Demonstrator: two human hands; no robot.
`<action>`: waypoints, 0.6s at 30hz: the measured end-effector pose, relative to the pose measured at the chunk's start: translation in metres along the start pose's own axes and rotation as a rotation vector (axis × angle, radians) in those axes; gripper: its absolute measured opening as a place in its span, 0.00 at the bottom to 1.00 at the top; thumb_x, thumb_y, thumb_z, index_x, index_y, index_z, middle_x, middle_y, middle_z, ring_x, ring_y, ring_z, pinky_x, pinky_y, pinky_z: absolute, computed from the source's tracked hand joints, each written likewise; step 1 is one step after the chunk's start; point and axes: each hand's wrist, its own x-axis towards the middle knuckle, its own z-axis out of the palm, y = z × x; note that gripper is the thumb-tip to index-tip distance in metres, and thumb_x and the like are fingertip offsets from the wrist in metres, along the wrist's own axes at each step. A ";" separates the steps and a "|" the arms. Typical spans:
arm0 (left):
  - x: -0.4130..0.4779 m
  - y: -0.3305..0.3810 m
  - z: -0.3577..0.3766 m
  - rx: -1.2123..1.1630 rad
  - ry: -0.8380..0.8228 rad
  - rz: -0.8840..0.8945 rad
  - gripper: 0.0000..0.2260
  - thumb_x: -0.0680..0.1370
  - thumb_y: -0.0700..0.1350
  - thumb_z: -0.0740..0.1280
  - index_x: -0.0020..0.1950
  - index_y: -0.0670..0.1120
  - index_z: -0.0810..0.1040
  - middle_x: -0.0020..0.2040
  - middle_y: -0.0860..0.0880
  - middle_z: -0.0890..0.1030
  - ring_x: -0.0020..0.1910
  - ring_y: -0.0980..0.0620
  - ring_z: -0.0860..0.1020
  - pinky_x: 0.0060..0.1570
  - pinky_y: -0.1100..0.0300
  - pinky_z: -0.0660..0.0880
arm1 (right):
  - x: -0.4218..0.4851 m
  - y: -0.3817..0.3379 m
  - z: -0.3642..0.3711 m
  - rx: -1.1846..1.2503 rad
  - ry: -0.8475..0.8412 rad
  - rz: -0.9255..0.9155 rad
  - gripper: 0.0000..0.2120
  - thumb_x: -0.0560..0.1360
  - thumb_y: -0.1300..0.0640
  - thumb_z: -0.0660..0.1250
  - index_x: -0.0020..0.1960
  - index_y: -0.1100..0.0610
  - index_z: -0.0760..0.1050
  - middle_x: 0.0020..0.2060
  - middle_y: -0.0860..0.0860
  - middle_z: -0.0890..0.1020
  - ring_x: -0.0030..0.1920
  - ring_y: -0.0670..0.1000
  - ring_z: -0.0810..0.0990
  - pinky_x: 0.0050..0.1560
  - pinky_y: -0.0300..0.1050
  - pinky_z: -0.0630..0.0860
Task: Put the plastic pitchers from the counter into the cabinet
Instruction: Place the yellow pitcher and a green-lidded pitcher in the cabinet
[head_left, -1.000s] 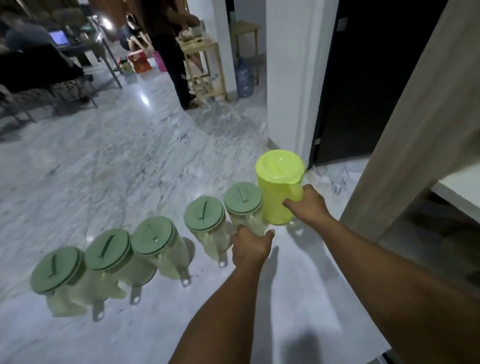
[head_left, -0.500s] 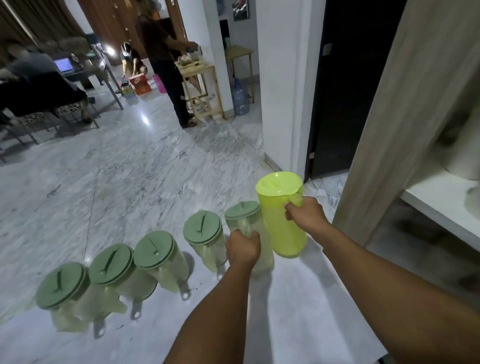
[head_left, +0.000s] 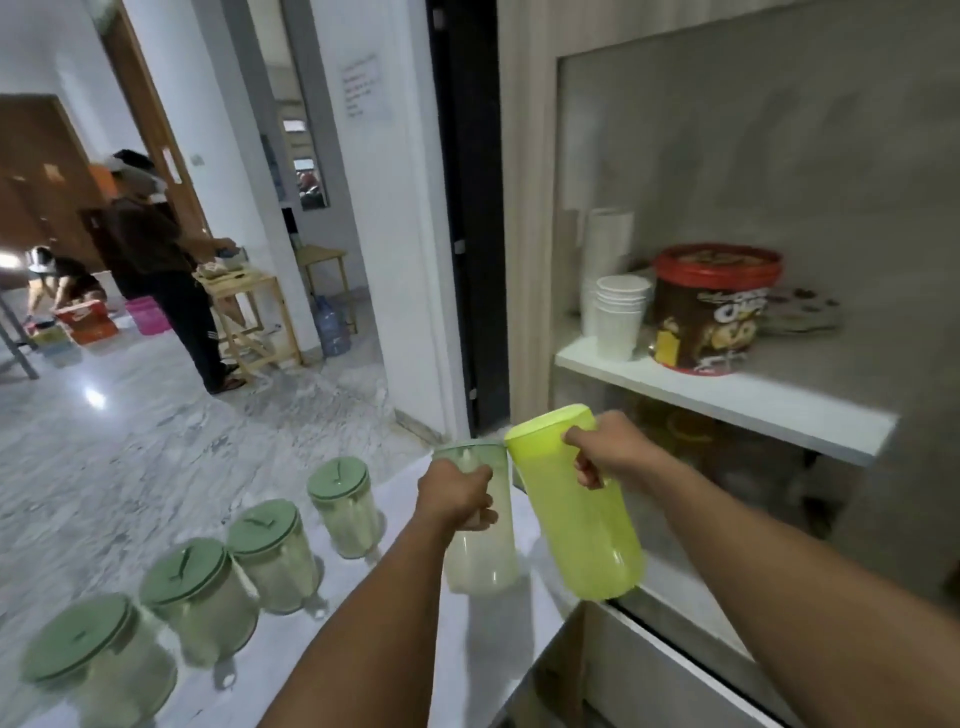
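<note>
Both pitchers lifted since earlier, yellow pitcher (head_left: 576, 509) tilted

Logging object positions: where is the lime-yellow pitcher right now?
In the head view, right of centre: the lime-yellow pitcher hangs tilted in the right hand, beside the clear pitcher, below the cabinet shelf.

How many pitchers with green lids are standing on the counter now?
4, in a row on the counter: nearest, second, third, farthest. A fifth is lifted in the left hand. None seems hidden.
</note>
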 end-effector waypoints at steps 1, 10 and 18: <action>-0.020 0.009 0.007 0.013 -0.058 0.018 0.08 0.77 0.41 0.68 0.43 0.37 0.75 0.37 0.37 0.80 0.33 0.38 0.82 0.36 0.49 0.83 | -0.028 -0.002 -0.019 0.008 0.020 0.014 0.07 0.78 0.61 0.64 0.44 0.63 0.69 0.30 0.61 0.73 0.22 0.55 0.75 0.28 0.46 0.71; -0.167 0.126 0.137 0.198 -0.643 0.189 0.10 0.77 0.45 0.72 0.48 0.39 0.75 0.36 0.40 0.74 0.29 0.44 0.78 0.34 0.49 0.84 | -0.253 -0.015 -0.260 -0.115 0.143 0.350 0.12 0.80 0.53 0.64 0.43 0.59 0.69 0.29 0.53 0.72 0.23 0.51 0.77 0.29 0.43 0.78; -0.301 0.197 0.309 0.096 -0.899 0.513 0.28 0.79 0.66 0.59 0.58 0.42 0.76 0.41 0.45 0.73 0.26 0.50 0.77 0.28 0.63 0.71 | -0.431 -0.008 -0.410 -0.020 0.712 0.304 0.09 0.83 0.54 0.60 0.49 0.60 0.68 0.33 0.57 0.74 0.31 0.55 0.79 0.25 0.44 0.78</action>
